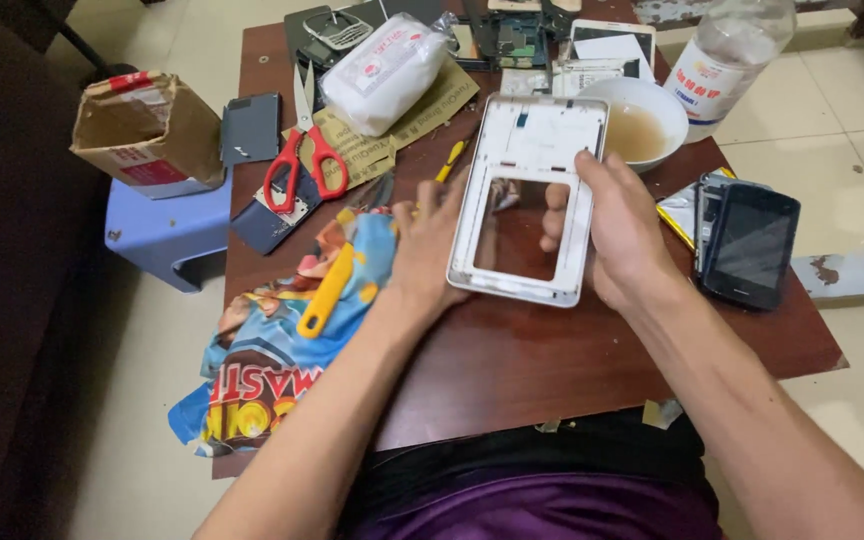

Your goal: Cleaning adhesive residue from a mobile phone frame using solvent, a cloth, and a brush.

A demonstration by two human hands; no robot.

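I saw both hands on a white phone frame (530,200) that was held over the middle of the brown table (512,360), tilted a little toward the camera. The left hand (430,245) gripped the frame's left edge, fingers behind it and closed on it. The right hand (620,232) held the right edge, thumb on the front near the top corner, and its fingers (553,215) showed through the big open window of the frame. So each hand was closed on the same piece.

Just behind the frame stood a white bowl (640,118) with brownish liquid, and beside it a clear plastic bottle (727,55). To the right, at the table's edge, lay a black phone (752,245) on top of some other parts. To the left of the left hand lay a colourful cloth (282,340) that hung over the table's edge, with a yellow tool (326,292) on it. Farther back I saw red scissors (304,160) and a white packet (387,72). A torn cardboard box (147,128) sat on a blue stool (167,232) beside the table. More phone parts lay at the far edge, too small for me to tell apart.
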